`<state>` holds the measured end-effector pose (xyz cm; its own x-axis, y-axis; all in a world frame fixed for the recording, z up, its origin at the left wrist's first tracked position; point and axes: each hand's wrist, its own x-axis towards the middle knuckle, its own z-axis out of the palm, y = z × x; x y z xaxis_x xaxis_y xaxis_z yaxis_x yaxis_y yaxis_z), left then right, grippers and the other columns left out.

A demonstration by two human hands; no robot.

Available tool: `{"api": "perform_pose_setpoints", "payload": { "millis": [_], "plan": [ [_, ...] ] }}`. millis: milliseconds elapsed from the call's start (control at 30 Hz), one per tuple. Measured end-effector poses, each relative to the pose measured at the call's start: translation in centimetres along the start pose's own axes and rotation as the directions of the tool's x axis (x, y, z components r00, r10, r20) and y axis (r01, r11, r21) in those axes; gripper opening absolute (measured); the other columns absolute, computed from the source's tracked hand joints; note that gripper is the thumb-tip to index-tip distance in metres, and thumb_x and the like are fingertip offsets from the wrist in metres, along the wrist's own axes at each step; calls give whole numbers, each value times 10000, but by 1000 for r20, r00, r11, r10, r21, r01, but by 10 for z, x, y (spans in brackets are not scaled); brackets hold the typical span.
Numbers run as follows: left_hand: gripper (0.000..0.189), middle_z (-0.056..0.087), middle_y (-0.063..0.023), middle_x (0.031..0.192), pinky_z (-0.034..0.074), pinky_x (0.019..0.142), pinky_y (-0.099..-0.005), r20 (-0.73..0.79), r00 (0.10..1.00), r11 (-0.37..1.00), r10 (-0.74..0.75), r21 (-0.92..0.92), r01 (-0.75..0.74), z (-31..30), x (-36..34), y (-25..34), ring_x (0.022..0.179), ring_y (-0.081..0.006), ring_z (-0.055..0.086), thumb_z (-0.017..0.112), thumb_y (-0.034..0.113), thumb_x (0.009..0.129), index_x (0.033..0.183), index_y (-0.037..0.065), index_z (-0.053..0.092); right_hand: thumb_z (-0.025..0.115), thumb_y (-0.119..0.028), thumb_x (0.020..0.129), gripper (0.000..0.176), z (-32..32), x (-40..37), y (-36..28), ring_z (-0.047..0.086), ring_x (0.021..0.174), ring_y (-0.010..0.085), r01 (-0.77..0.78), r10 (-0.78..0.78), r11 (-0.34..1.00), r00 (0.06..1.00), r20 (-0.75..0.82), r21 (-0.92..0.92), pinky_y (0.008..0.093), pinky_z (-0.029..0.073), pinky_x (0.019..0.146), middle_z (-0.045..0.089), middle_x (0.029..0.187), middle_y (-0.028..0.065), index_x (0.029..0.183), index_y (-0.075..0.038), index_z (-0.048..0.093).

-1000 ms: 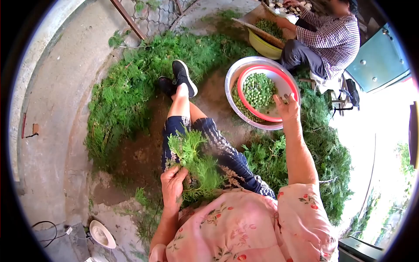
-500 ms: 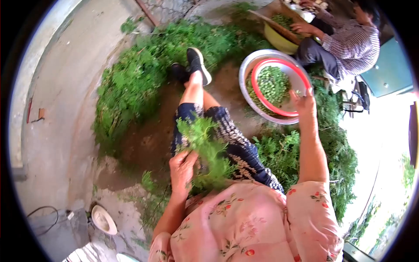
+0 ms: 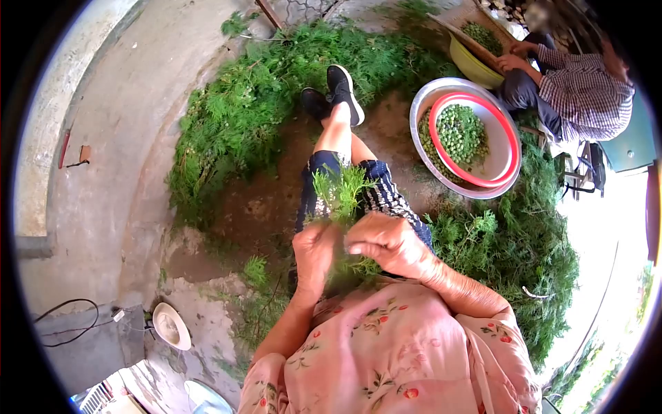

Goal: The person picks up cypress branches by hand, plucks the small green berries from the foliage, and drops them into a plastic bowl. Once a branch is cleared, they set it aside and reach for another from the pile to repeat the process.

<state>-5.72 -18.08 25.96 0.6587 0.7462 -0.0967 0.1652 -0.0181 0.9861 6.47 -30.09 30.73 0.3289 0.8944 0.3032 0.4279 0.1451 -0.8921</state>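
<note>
The right hand (image 3: 387, 243) has come back from the red bowl (image 3: 499, 163) and now closes its fingers on the green sprig (image 3: 341, 192), which the left hand (image 3: 316, 252) grips by the stem above the lap. One second ago it was open over the bowl. I judge that some green seeds (image 3: 460, 134) were dropped there and that plucking on the sprig begins again.

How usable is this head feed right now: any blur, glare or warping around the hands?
Head view: strong fisheye bending with black corners; left hand, right hand and green sprig sit in even shade, reasonably sharp; head view's far right edge is blown out by sunlight.
</note>
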Motion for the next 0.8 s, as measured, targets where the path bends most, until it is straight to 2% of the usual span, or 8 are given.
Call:
{"api": "perform_pose_setpoints", "payload": {
  "millis": [100,300,400,433,500,667,767,800],
  "plan": [
    [152,491,42,603,322,476,-212,-1,996,993,-92,-71,92,-3,-2,16,564,-24,397,594,35,809,663,0,570,637,-72,783,78,19,-11,10,592,770,268,-40,47,979,998,29,-202,327,476,688,604,793,104,848,-31,627],
    [34,566,30,707,356,550,-206,25,981,899,-191,-397,185,0,-1,8,605,-42,456,631,16,797,816,-11,624,608,-41,801,85,35,-21,13,607,685,215,-265,264,964,960,-90,2,297,482,630,615,760,109,876,-3,620],
    [40,581,8,707,374,534,-216,39,979,907,-199,-372,199,-1,-2,5,592,-57,482,631,9,792,828,-7,629,589,-54,827,91,41,-22,15,599,678,155,-436,453,892,860,-237,122,276,478,637,632,767,100,894,2,616],
    [36,577,8,701,372,528,-216,36,979,906,-203,-374,201,-1,-3,4,587,-58,480,626,7,793,826,-7,628,578,-75,849,106,41,-21,17,570,693,113,-521,550,835,784,-288,178,254,470,662,632,774,79,910,6,610],
    [31,568,8,690,369,514,-216,31,977,904,-211,-374,207,1,-3,3,577,-60,474,615,5,797,823,-7,627,612,-97,820,140,40,-16,26,596,668,164,-501,557,831,753,-352,243,278,480,653,637,751,130,918,3,613],
    [63,564,47,677,353,500,-189,66,980,931,-190,-306,201,3,-8,7,574,-30,458,576,18,817,789,10,632,663,-85,798,267,35,-4,13,528,795,87,-533,614,751,781,-115,388,255,457,733,639,883,74,1017,29,561],
    [91,549,43,624,333,449,-192,79,981,939,-177,-286,192,5,-8,13,520,-28,434,552,20,829,769,11,621,643,-61,808,211,39,-6,24,516,778,73,-451,638,619,766,-77,643,237,454,719,632,861,52,987,25,576],
    [96,549,39,622,334,446,-194,79,978,937,-193,-282,207,5,-8,13,519,-29,435,550,21,830,763,13,617,610,-36,823,149,38,-6,25,522,753,63,-461,643,616,763,-70,639,223,456,675,621,845,26,961,18,590]
  ]
}}
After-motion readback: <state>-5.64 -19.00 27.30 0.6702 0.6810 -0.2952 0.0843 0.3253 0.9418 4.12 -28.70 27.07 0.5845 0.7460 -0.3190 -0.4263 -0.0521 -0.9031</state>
